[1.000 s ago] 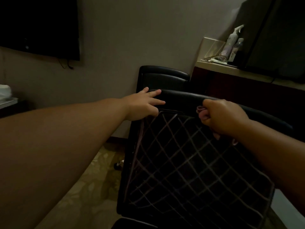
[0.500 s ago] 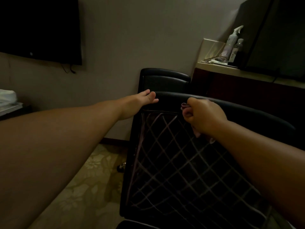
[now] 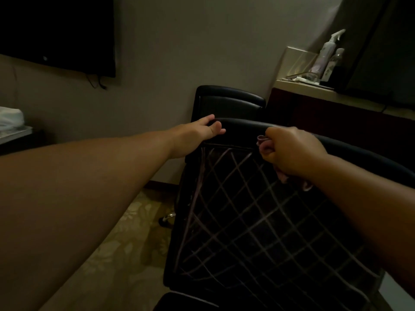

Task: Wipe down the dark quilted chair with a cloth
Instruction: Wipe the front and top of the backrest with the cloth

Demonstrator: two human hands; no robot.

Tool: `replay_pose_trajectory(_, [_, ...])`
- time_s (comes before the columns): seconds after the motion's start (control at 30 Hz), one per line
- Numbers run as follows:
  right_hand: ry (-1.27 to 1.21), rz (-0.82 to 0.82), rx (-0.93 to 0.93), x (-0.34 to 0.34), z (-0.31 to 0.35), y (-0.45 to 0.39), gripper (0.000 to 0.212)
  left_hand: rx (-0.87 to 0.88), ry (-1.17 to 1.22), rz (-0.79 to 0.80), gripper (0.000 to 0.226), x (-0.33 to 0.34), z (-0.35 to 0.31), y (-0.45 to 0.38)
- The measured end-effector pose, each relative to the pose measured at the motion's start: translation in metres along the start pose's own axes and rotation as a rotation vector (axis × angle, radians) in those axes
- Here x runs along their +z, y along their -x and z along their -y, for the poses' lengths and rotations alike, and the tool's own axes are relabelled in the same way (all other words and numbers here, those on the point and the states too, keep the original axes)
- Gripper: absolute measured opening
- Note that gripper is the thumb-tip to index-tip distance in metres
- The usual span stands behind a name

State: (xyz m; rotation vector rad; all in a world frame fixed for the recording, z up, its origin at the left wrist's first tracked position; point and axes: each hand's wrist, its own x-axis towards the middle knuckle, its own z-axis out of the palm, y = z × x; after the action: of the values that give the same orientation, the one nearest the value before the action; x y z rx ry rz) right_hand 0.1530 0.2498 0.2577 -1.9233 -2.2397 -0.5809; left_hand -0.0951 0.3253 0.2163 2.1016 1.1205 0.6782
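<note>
A dim hotel-style room, by the look of it. A dark screen point(image 3: 56, 32) hangs on the wall, patterned carpet point(image 3: 125, 239) covers the floor, and spray bottles point(image 3: 325, 55) stand on a table point(image 3: 314, 89) by padded chairs point(image 3: 229, 104).

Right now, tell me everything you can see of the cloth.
The cloth is small, soft and pinkish, bunched inside the right hand, which grips it. One crumpled end pokes out by the thumb, another hangs below the palm. It is held against the upper back of the dark quilted chair, just under the smooth top rail.
</note>
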Motion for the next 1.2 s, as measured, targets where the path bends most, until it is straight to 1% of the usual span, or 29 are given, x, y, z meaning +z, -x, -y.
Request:
replay_pose_trajectory(0.07, [-0.048,0.051,0.024,-0.004,-0.004,0.003,0.008,-0.014,-0.007,-0.007,0.083,0.000,0.002,-0.002])
replay_pose_trajectory(0.13, [0.012,0.061,-0.004,0.000,-0.002,0.001,0.008,-0.050,-0.009,-0.024,0.097,0.001,0.005,-0.003])
replay_pose_trajectory(0.2, [0.015,-0.026,-0.025,0.007,0.009,-0.004,0.011,-0.075,0.003,-0.044,0.117,0.001,0.007,-0.004])
replay_pose_trajectory(0.23, [-0.035,-0.059,-0.024,0.008,0.016,-0.007,0.014,-0.086,-0.012,-0.046,0.121,0.001,0.007,-0.005])
replay_pose_trajectory(0.27, [-0.080,-0.070,-0.022,0.009,0.022,-0.009,0.015,-0.090,-0.042,-0.043,0.120,0.000,0.007,-0.006])
replay_pose_trajectory(0.33, [-0.111,-0.042,-0.016,0.006,0.028,-0.011,0.016,-0.102,-0.103,-0.036,0.115,-0.003,0.006,-0.006])
replay_pose_trajectory(0.5, [-0.055,0.050,0.036,-0.007,0.004,-0.003,0.013,-0.099,-0.115,-0.024,0.110,-0.003,0.002,-0.003])
replay_pose_trajectory(0.57, [-0.051,0.044,0.045,-0.008,0.004,-0.002,0.014,-0.119,-0.111,-0.037,0.112,-0.002,0.003,-0.003])
replay_pose_trajectory(0.67, [-0.044,0.005,0.000,-0.005,0.020,-0.008,0.017,-0.168,-0.101,-0.066,0.105,0.001,0.003,-0.004])
replay_pose_trajectory(0.7, [-0.045,-0.006,-0.017,-0.003,0.028,-0.011,0.017,-0.175,-0.114,-0.065,0.108,0.001,0.003,-0.005])
replay_pose_trajectory(0.8, [-0.058,0.013,-0.029,-0.001,0.043,-0.018,0.016,-0.140,-0.120,-0.032,0.128,-0.004,0.005,-0.004])
replay_pose_trajectory(0.9, [-0.018,0.054,-0.035,-0.007,0.030,-0.017,0.019,-0.111,-0.081,-0.026,0.135,-0.006,0.006,-0.001])
replay_pose_trajectory(1.0, [0.029,0.107,0.012,-0.011,0.015,-0.013,0.019,-0.104,-0.100,-0.031,0.133,-0.001,0.005,0.000])
replay_pose_trajectory(1.07, [0.040,0.090,0.021,-0.010,0.017,-0.013,0.022,-0.104,-0.114,-0.036,0.125,-0.001,0.004,0.002])
replay_pose_trajectory(1.1, [0.044,0.079,0.012,-0.009,0.022,-0.014,0.022,-0.094,-0.140,-0.034,0.111,-0.001,0.003,0.003])
replay_pose_trajectory(1.17, [0.027,0.075,0.001,-0.008,0.036,-0.018,0.019,-0.056,-0.205,-0.013,0.078,0.000,-0.001,0.007])
replay_pose_trajectory(1.2, [0.031,0.077,-0.003,-0.008,0.044,-0.022,0.015,-0.042,-0.228,-0.008,0.069,0.000,-0.002,0.008])
